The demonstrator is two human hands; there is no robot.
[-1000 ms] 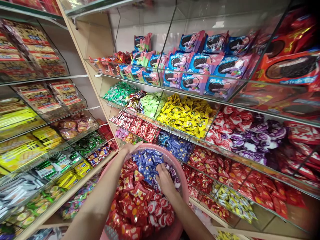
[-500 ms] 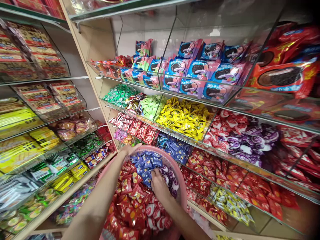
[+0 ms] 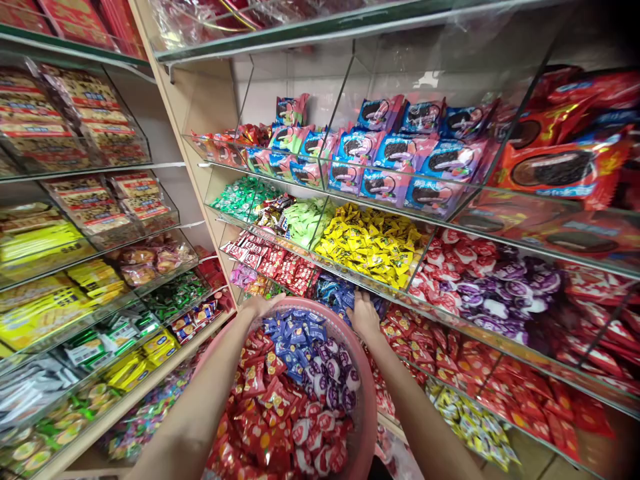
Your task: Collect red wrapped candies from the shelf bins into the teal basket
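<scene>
A pink plastic basket (image 3: 367,413) full of wrapped candies stands in front of me. My left hand (image 3: 260,305) is closed over its far-left rim. Inside lie blue-wrapped candies (image 3: 295,337), purple-and-white ones (image 3: 330,373), red packets (image 3: 265,407) and red-and-white candies (image 3: 320,433). My right hand (image 3: 364,315) is beyond the basket's right rim, at the shelf bin of blue-wrapped candies (image 3: 334,293). Its fingers reach forward and apart among them, the tips partly hidden; I see no candy held in it.
Above the blue bin, a glass shelf edge (image 3: 360,277) runs close over my right hand, with yellow candies (image 3: 370,243) behind it. Blue-and-pink cookie packs (image 3: 400,153) fill a higher shelf. At left, a wooden upright (image 3: 175,113) separates another rack holding yellow packs (image 3: 40,243).
My right hand has left the candies in the basket and moved up and right to the blue candy bin. My left hand stays on the basket rim. The view has shifted slightly.
</scene>
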